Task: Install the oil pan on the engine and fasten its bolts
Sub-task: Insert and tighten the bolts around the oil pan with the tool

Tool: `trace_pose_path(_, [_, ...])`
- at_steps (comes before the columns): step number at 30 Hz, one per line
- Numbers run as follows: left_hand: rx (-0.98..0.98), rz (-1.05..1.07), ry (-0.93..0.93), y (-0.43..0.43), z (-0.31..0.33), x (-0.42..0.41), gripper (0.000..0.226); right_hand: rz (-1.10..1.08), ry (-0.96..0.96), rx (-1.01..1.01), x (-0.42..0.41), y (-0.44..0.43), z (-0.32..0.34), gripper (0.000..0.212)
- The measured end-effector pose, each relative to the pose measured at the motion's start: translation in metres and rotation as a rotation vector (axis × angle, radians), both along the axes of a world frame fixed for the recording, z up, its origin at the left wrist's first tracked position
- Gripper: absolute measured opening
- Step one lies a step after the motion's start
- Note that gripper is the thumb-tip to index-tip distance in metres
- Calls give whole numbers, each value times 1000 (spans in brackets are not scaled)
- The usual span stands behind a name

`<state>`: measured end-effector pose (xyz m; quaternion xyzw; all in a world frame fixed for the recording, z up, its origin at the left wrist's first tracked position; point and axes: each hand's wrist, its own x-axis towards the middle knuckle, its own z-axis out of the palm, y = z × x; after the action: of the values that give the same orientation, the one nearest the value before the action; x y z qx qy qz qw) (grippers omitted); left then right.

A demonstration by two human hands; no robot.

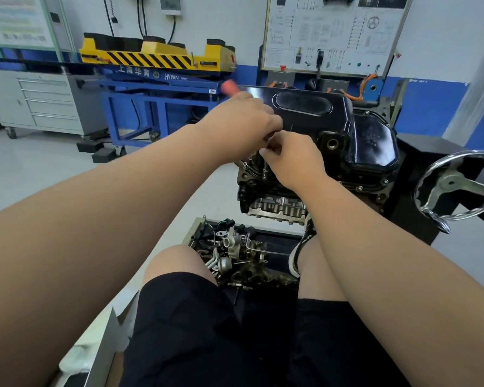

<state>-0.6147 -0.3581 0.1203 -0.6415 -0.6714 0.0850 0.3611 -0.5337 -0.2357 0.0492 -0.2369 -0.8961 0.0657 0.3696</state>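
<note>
Left grip: the left grip point(243, 118) is curled tight round a tool point(229, 87). Only the tool's blurred orange handle shows, sticking out past the knuckles on the far side, and its shaft is hidden under the fingers.
Right grip: the right grip point(291, 159) has thumb and fingertips closed on a small metal piece point(267, 142), touching the left grip's fingertips. I cannot tell whether that piece is a loose bolt or the tool's tip.
Bolt: 1 thin bolt point(264, 170) stands upright just under the pinch, its shank showing above the flange, so it looks not yet driven home. A second head point(245, 163) sits just beside it on the left.
Oil pan: the black oil pan point(319, 118) lies on top of the engine point(266, 191). Its flange runs along the near edge, with more bolt heads seated toward the right.
Relation that matters: the upright bolt lies straight below both grips, with its long axis vertical. The right grip is the nearer of the 2. The handle sits up and away to the left, so the tool looks tilted against that axis.
Step judged: starting or seating bolts at the pan's near-left corner.
Next move needs: the tool brought in line with the bolt before turning.
Risk: a tilted start could cross the thread.
Beyond: a handwheel point(456, 185) to the right; a parts tray point(229, 247) on the floor.
</note>
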Motion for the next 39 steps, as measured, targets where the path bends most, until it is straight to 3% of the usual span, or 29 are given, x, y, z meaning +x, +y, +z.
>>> trace_pose_path(4, [35, 122, -131, 1, -2, 8, 30, 9, -2, -27, -1, -2, -3, 24])
trace_pose_path(7, [13, 3, -71, -1, -6, 5, 24, 114, -79, -56, 1, -3, 0, 25])
trace_pose_path(9, [-6, -30, -94, -3, -5, 1, 27, 66, -81, -10, 2, -2, 2, 28])
trace_pose_path(14, [43, 151, -143, 4, 0, 10, 27, -82, -1, -68, -3, -4, 0, 30])
trace_pose_path(17, [112, 216, -267, 13, -5, 17, 32, -72, -25, -49, -1, -6, 2, 25])
trace_pose_path(20, [85, 156, -216, 9, -6, 17, 9, 78, -7, -52, 1, -8, 4, 12])
trace_pose_path(25, [43, 104, -84, 1, -1, 4, 15, 42, -4, 2, -2, -9, 5, 24])
trace_pose_path(28, [75, 171, -176, 1, -3, 10, 23, 2, 54, -46, -5, -10, 1, 31])
trace_pose_path(30, [85, 182, -218, 4, -7, 12, 23, 74, 72, -107, -5, -12, -1, 29])
trace_pose_path(32, [76, 134, -166, 2, -8, 12, 14, 154, 50, -156, -4, -14, -2, 24])
trace_pose_path(34, [50, 90, -107, -1, -8, 7, 20, 153, -10, -132, -4, -13, -2, 12])
trace_pose_path(39, [89, 144, -122, -2, -6, 6, 21, 11, 86, -118, -8, -10, -2, 26])
